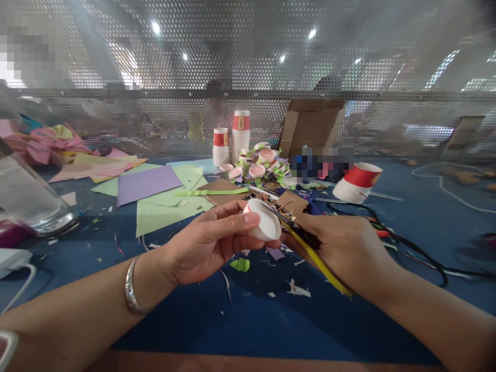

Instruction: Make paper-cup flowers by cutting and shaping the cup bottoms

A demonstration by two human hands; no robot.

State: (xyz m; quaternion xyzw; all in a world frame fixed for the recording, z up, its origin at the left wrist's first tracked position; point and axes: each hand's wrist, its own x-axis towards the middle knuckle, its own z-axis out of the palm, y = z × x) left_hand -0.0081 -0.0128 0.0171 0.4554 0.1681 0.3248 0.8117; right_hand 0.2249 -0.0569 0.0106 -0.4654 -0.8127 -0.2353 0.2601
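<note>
White cup base [268,227], yellow-and-black scissors [314,254]

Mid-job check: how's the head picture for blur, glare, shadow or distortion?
Head view: bright spots glare across the hazy perforated panel; the left-edge glass leans, probably lens distortion; the left hand and white cup piece look fairly sharp; soft shadow darkens the blue table below the right hand; background patches are pixelated.

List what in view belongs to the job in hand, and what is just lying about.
Belongs:
- cup piece, in the left hand
- scissors, in the right hand
- probably the cup stack

Apparently just lying about:
- drinking glass
- cardboard box
- white adapter
</note>
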